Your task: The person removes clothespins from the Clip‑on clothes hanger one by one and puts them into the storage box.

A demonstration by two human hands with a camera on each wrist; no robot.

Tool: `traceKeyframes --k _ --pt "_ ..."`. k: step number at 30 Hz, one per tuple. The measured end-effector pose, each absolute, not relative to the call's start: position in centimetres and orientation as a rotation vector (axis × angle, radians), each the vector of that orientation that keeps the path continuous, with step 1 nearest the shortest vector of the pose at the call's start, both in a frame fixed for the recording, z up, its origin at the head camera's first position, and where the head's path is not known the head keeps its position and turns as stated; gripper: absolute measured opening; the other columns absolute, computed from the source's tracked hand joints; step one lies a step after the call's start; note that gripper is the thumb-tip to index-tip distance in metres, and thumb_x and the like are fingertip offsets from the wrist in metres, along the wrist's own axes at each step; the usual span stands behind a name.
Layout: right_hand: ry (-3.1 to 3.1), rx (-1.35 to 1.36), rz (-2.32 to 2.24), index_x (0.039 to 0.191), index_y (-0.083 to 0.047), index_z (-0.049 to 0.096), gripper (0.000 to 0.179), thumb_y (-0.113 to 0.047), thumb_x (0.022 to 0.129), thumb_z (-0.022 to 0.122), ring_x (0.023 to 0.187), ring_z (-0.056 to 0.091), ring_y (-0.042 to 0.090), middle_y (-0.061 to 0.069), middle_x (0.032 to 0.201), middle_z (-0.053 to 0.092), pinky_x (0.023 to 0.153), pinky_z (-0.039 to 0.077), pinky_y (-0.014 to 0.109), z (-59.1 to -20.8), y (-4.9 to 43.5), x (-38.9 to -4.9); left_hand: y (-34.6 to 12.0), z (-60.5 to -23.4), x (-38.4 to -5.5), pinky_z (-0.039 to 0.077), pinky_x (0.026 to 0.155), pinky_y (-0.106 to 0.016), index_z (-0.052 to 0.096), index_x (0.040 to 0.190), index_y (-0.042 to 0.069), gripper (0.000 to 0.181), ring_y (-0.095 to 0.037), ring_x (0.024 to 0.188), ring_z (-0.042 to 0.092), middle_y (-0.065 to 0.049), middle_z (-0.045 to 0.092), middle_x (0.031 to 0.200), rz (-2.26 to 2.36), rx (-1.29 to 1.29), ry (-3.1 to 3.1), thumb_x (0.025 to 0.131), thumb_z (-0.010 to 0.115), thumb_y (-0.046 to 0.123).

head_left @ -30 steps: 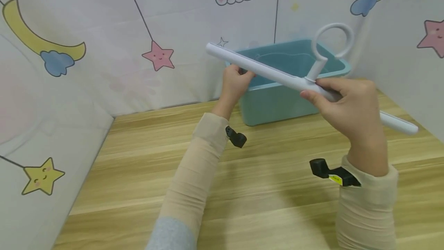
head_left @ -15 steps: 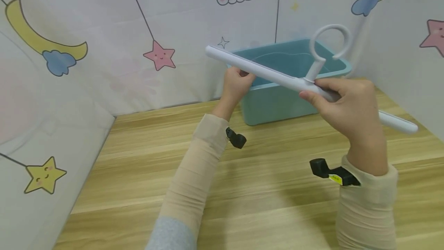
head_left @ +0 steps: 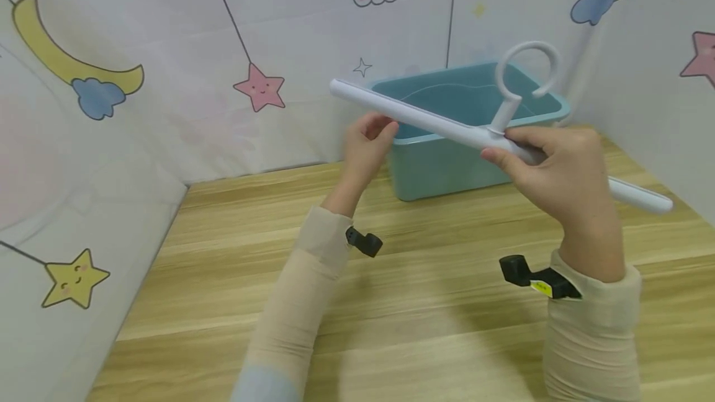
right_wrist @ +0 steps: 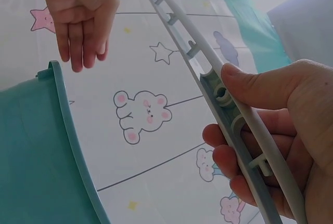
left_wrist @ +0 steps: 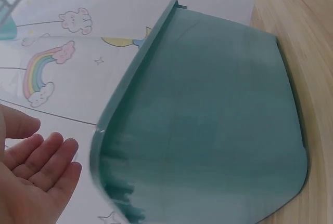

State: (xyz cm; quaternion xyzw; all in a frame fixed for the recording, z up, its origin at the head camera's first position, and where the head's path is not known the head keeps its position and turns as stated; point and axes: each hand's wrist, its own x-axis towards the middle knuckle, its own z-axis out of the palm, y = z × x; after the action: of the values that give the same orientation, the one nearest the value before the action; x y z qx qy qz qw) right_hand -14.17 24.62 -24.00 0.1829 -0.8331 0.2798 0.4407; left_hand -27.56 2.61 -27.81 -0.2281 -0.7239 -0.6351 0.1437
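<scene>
My right hand grips a white plastic clothes hanger near its middle, thumb on one side and fingers on the other. The hanger is held tilted, its round hook pointing up. Seen in the right wrist view, the underside of the hanger is hollow and ribbed. My left hand is beside the left end of a blue-green plastic bin, below the hanger's left arm. In the left wrist view the fingers of that left hand are relaxed and hold nothing.
The bin stands at the back of a wood-grain table, and a thin pale line shows inside it. White fabric printed with stars, moons and a bear closes off the back and both sides.
My left hand has drawn back from the bin's left corner, leftward and slightly toward me. My right hand keeps its grip, with the hanger turned slightly.
</scene>
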Motion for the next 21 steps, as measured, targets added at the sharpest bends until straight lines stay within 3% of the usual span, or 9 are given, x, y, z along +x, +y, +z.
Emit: traceKeyframes --k 4,10,14,18,21 --pt "-2.069 0.487 0.681 0.087 0.004 0.076 0.025 -0.004 0.066 0.087 0.055 0.046 -0.007 0.013 0.067 0.070 0.054 0.032 0.008 -24.1 24.3 -14.4 0.1 -27.7 -26.3 0.052 0.084 -0.024 0.064 0.107 -0.013 0.020 -0.027 0.097 0.067 -0.026 0.067 0.105 -1.884 -0.622 -2.023 0.091 0.063 -0.002" --pt "-2.095 0.515 0.688 0.088 0.004 0.076 0.026 -0.004 0.066 0.087 0.057 0.046 -0.009 0.013 0.070 0.071 0.054 0.033 0.008 -24.3 23.8 -14.5 -3.8 -27.4 -24.6 0.052 0.088 -0.027 0.064 0.108 -0.011 0.018 -0.007 0.088 0.066 -0.026 0.067 0.103 -1.850 -0.608 -2.007 0.093 0.058 -0.002" --pt "-2.107 0.555 0.694 0.090 0.003 0.076 0.026 -0.010 0.069 0.085 0.058 0.046 -0.011 0.011 0.071 0.072 0.055 0.033 0.007 -24.4 23.3 -14.7 -6.1 -27.3 -23.5 0.052 0.088 -0.025 0.063 0.109 -0.012 0.020 -0.002 0.088 0.064 -0.024 0.067 0.102 -1.834 -0.571 -1.991 0.094 0.057 -0.001" --pt "-2.120 0.608 0.691 0.091 0.002 0.076 0.043 -0.040 0.083 0.075 0.057 0.045 -0.006 0.009 0.071 0.071 0.055 0.033 0.008 -24.6 22.8 -14.8 -8.1 -27.5 -22.3 0.051 0.088 -0.024 0.063 0.109 -0.013 0.019 -0.003 0.088 0.065 -0.014 0.069 0.097 -1.828 -0.486 -1.954 0.093 0.057 -0.002" --pt "-2.158 0.611 0.704 0.091 0.001 0.076 0.040 -0.038 0.082 0.076 0.054 0.044 -0.002 0.007 0.069 0.070 0.053 0.032 0.010 -24.8 22.2 -14.8 -9.7 -27.6 -21.5 0.051 0.089 -0.024 0.063 0.109 -0.012 0.020 -0.003 0.089 0.065 0.000 0.069 0.094 -1.812 -0.419 -1.948 0.094 0.057 -0.001"
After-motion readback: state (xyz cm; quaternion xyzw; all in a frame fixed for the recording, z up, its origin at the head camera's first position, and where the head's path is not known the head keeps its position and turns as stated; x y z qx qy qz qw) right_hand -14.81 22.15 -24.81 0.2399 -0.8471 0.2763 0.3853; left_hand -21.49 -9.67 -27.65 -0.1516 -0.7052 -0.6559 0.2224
